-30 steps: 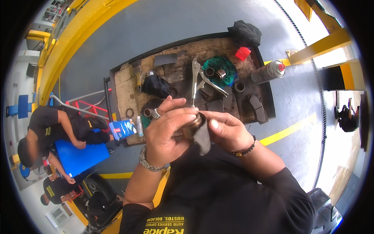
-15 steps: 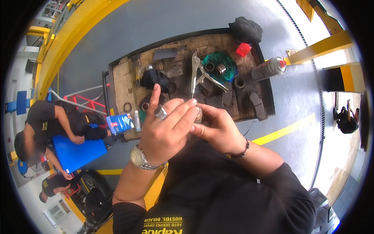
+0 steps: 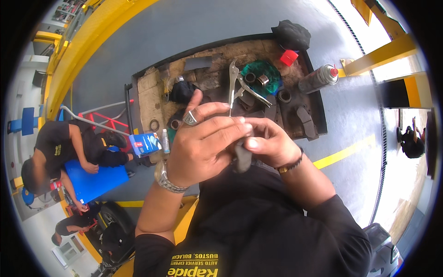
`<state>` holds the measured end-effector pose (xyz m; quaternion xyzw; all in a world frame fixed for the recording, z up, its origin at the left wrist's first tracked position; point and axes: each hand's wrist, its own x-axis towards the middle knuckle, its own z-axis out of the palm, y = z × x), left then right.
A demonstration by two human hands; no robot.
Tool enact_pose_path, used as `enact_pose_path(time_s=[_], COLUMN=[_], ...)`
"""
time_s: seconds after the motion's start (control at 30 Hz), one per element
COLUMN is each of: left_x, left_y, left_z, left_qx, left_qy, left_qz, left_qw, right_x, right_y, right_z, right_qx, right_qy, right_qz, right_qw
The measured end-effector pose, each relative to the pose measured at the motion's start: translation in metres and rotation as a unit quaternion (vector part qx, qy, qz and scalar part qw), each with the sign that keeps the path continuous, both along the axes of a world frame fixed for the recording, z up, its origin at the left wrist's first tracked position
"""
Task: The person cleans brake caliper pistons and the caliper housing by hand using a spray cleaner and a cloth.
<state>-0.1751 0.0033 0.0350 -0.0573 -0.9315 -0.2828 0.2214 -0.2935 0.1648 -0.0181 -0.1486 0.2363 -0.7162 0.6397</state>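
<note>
Grey strip (image 3: 243, 159), matte, round-ended, between left hand (image 3: 198, 143) and right hand (image 3: 274, 147)

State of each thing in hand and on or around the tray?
Right hand: closed on grey strip
Left hand: fingers bent, grip hidden
Grey strip: bent, partly covered by hands
Locking pliers: lying, arms spread
Green plastic: crumpled, metal rings on it
Spray can: red nozzle exposed
Black bundle: crumpled
Blue box: open or shut unclear

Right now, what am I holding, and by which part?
A grey strip, held near its upper end by your right hand; what, if anything, your left hand grips is hidden.
</note>
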Motion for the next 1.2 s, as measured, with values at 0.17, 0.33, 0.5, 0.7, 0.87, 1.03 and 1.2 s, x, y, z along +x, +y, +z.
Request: enact_pose_path(time_s=[0.17, 0.33, 0.5, 0.7, 0.87, 1.03, 1.2], left_x=[-0.007, 0.0, -0.009, -0.009, -0.018, -0.024, -0.021], left_y=[0.009, 0.005, 0.007, 0.007, 0.008, 0.002, 0.004], left_z=[0.001, 0.006, -0.003, -0.004, -0.005, -0.006, -0.014], left_qx=[0.105, -0.007, 0.118, -0.019, 0.196, 0.171, 0.315], left_qy=[0.024, -0.028, 0.012, 0.036, 0.041, 0.059, 0.075], left_qz=[-0.016, -0.004, -0.041, 0.015, -0.077, -0.105, -0.126], left_qw=[0.994, 1.0, 0.992, 0.999, 0.977, 0.978, 0.938], right_x=[-0.006, -0.002, -0.003, 0.007, 0.002, 0.009, 0.007], right_y=[-0.002, 0.007, 0.005, 0.006, 0.002, 0.015, 0.005], right_z=[-0.002, -0.001, 0.01, 0.02, 0.001, -0.018, -0.035], right_qx=[-0.097, 0.027, -0.016, 0.086, -0.019, -0.022, 0.051], right_qy=[-0.039, 0.12, 0.008, 0.31, -0.09, -0.041, -0.178], right_qz=[0.042, -0.025, 0.013, -0.146, -0.001, -0.014, -0.024], right_qw=[0.994, 0.992, 1.0, 0.936, 0.996, 0.999, 0.982])
